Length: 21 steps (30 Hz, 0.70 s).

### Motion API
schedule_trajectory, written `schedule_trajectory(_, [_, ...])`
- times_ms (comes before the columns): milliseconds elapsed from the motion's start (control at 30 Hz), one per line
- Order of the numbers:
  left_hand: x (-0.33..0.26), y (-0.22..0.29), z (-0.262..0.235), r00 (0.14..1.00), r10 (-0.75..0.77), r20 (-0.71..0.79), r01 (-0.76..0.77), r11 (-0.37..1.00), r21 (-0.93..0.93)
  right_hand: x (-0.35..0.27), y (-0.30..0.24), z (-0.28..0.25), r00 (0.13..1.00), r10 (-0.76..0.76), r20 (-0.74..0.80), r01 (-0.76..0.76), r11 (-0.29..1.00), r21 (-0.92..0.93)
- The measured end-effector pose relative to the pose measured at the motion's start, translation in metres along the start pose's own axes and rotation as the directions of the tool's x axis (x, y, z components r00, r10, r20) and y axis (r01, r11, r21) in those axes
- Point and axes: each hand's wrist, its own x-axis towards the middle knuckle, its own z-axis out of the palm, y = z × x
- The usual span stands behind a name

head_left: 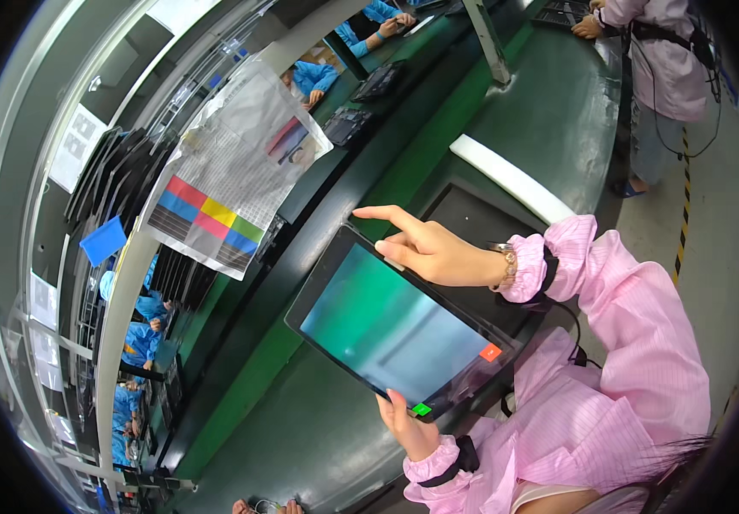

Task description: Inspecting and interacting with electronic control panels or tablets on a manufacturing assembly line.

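head view: person in pink holds a tablet and points at its screen

head view looks down on a dark-framed tablet (395, 330), held tilted in the air above a green workbench (549, 120) and just in front of the person's pink-sleeved body. its screen glows a blank teal. a small red square (490, 352) shows near one corner and a small green square (421, 409) near the edge closest to the person.

the left hand (410, 433) grips the tablet by that near edge. its thumb lies on the glass beside the green square, and its other fingers are hidden beneath. the right hand (438, 255), with a watch at the wrist, hovers over the far edge of the tablet and holds nothing. its index finger (382, 212) points straight out and the other fingers are loosely curled. whether the fingertip touches the frame cannot be told.

judging by the blank screen and the two coloured squares, the step in hand looks like a screen check with a pass-or-fail choice waiting. a next move would call for a steady left grip and one precise tap, taking care not to confuse the two squares.

a printed sheet with coloured blocks (215, 214) hangs beyond the bench. workers in blue (142, 334) sit on the far side, and another person in pink (665, 51) stands further along.
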Motion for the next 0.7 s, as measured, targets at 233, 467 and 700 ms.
schedule_trajectory(233, [-0.004, -0.001, -0.015, 0.999, 0.054, -0.003, -0.054, 0.998, 0.034, 0.006, -0.008, 0.010, 0.994, -0.056, -0.091, 0.044, 0.991, -0.127])
schedule_trajectory(467, [-0.005, -0.002, -0.022, 0.998, 0.060, -0.029, -0.059, 0.997, 0.050, 0.006, -0.004, 0.014, 0.985, -0.115, -0.128, 0.093, 0.981, -0.169])
schedule_trajectory(700, [-0.002, 0.002, -0.026, 0.992, 0.113, -0.051, -0.112, 0.993, 0.028, 0.009, 0.009, 0.018, 0.970, 0.243, 0.031, -0.237, 0.898, 0.370])
